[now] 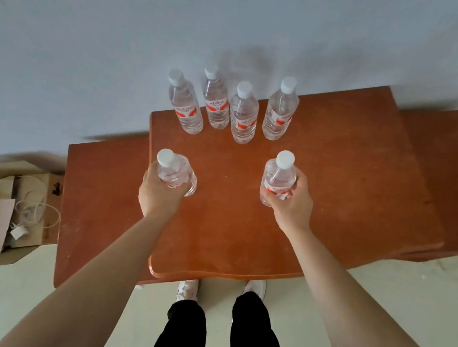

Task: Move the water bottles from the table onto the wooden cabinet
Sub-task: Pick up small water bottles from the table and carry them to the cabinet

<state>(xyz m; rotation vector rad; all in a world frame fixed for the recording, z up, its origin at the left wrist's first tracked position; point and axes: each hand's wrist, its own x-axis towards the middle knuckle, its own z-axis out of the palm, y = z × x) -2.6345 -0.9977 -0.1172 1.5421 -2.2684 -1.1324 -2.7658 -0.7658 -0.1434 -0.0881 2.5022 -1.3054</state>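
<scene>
Several clear water bottles with white caps and red labels stand in a row at the far edge of the reddish wooden cabinet top (331,200), from the leftmost bottle (187,105) to the rightmost bottle (280,111). My left hand (157,191) grips another bottle (176,172) over the left part of the top. My right hand (293,202) grips a bottle (279,178) over the middle of the top. Both held bottles are upright, with their bases at or just above the wood; I cannot tell whether they touch it.
Lower wooden surfaces adjoin the top on the left (99,202) and on the right (451,172). An open cardboard box (14,208) with white cables sits on the floor at the left. A grey wall rises behind. My legs and white shoes stand below the front edge.
</scene>
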